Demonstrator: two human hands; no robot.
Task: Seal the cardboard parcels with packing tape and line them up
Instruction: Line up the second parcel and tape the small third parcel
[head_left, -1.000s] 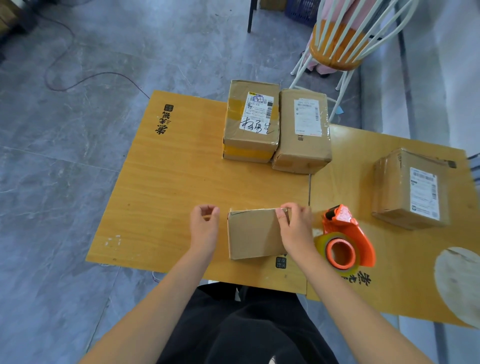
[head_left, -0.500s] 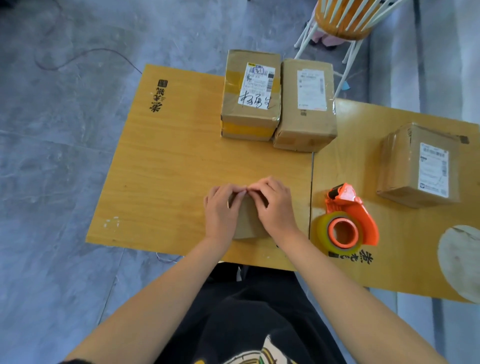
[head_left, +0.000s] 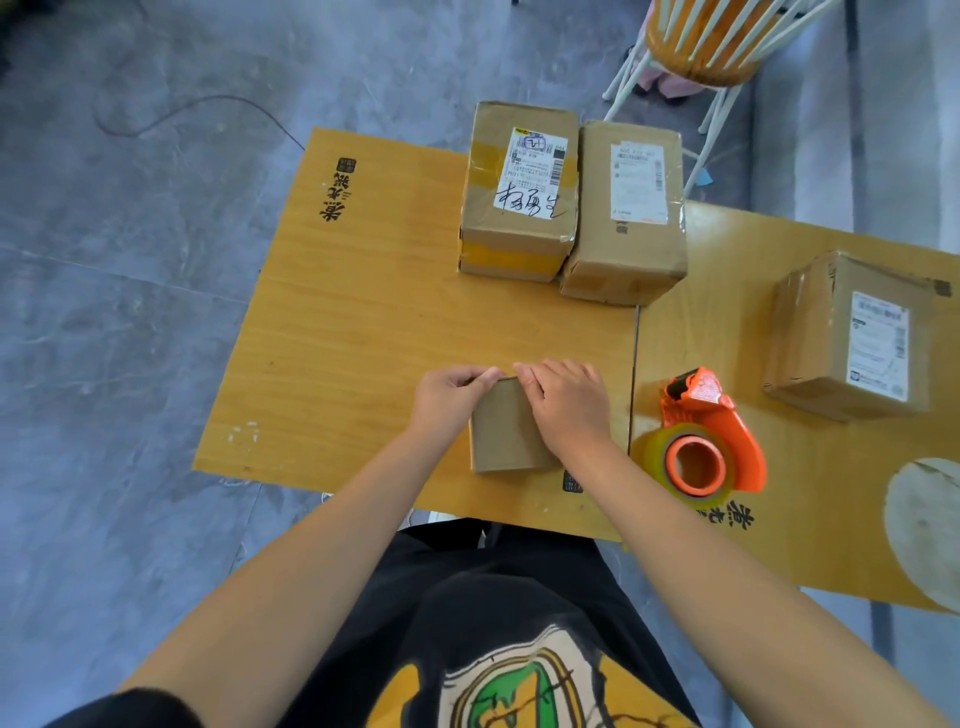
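A small plain cardboard parcel (head_left: 506, 441) stands near the front edge of the left wooden table (head_left: 353, 338). My left hand (head_left: 449, 400) curls its fingers over the parcel's far top-left edge. My right hand (head_left: 566, 405) lies across the top with its fingers fairly straight and pressing down; the fingertips of both hands meet at the far edge. An orange tape dispenser (head_left: 711, 431) with a clear roll lies untouched just right of the parcel, on the right table (head_left: 727, 545). The parcel's top is mostly hidden under my hands.
Two labelled parcels (head_left: 519, 208) (head_left: 628, 223) sit side by side and touching at the back of the left table. A third labelled parcel (head_left: 852, 338) stands on the right table. A white-legged chair (head_left: 711, 47) is behind the tables, and a cable (head_left: 208, 104) lies on the floor.
My hands came together from the parcel's two sides to the middle of its top edge a second ago and have stayed there. The view tilted downward.
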